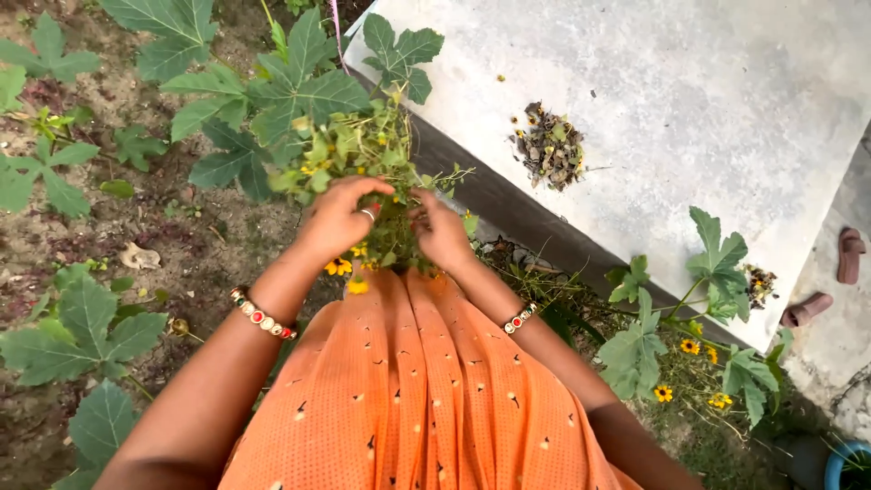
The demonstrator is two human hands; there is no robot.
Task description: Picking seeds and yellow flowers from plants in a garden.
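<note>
Here, both hands' fingers point(381, 189) grip leafy yellow-flowered plant point(363, 150).

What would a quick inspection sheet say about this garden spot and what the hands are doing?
Surface: bare soil beside a grey concrete slab.
Job's things: leafy plant with small yellow flowers, gripped from both sides.
Clutter: heap of dried plant bits on the slab; pair of brown sandals at right.
Grippers: left hand and right hand both closed on the plant's stems; bracelets on both wrists.
Cables: nothing seen.
Surroundings: broad-leaved plants, orange skirt, blue pot in the corner.
</note>
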